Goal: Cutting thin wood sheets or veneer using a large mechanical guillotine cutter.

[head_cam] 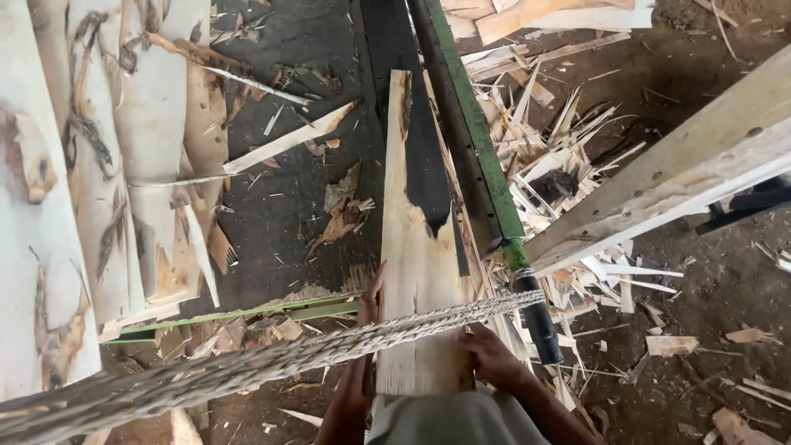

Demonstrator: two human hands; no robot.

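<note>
A long pale strip of wood veneer [416, 247] with a ragged, dark-edged far end lies lengthwise on a black conveyor belt [387, 41]. My left hand [368, 309] grips its left edge near my body. My right hand [492, 356] holds its right edge, close to the near end. A twisted grey rope [247, 367] stretches across in front of both hands and over the strip.
A green metal bar [482, 156] with a black end runs along the belt's right side. Stacked veneer sheets [91, 165] lie at left. A wooden beam [684, 165] slants at right above a heap of splintered offcuts [560, 165]. Dirt floor with chips lies beyond.
</note>
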